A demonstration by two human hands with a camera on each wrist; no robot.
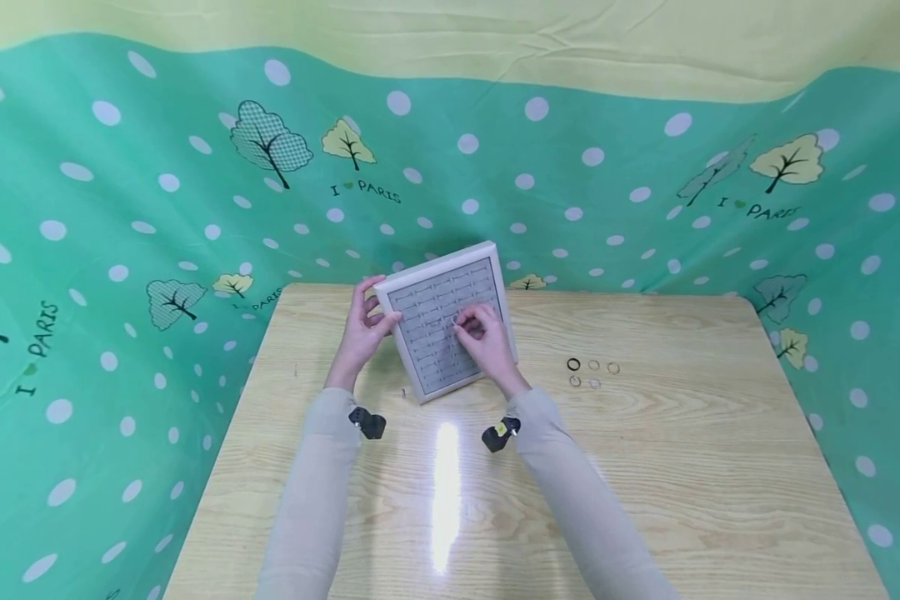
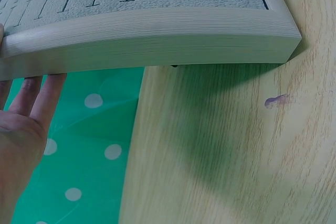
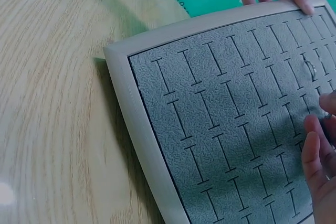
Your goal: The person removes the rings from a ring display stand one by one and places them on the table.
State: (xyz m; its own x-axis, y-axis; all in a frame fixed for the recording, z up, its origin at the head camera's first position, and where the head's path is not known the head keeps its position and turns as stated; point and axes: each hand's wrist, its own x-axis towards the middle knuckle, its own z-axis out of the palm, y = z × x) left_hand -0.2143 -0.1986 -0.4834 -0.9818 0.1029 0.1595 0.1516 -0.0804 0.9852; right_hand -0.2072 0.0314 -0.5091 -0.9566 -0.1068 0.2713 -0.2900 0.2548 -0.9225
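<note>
A ring display tray [image 1: 435, 357] with a pale frame and a grey slotted pad stands tilted at the table's back. My left hand [image 1: 362, 333] grips its upper left corner, thumb over the frame and the other fingers behind. Over the middle of the pad, my right hand [image 1: 489, 340] pinches a small ring [image 1: 454, 321] between thumb and forefinger, close to the slots. One silvery ring [image 3: 312, 71] sits in a slot near those fingertips in the right wrist view. The left wrist view shows the tray's thick side edge [image 2: 157, 48] above the left fingers.
Right of the tray, a black ring [image 1: 573, 364] lies on the wooden table [image 1: 682, 467] with several thin metallic rings [image 1: 613, 367]. A green dotted curtain [image 1: 570, 183] hangs close behind the tray and along both sides. A small purple mark [image 2: 275, 100] shows on the tabletop.
</note>
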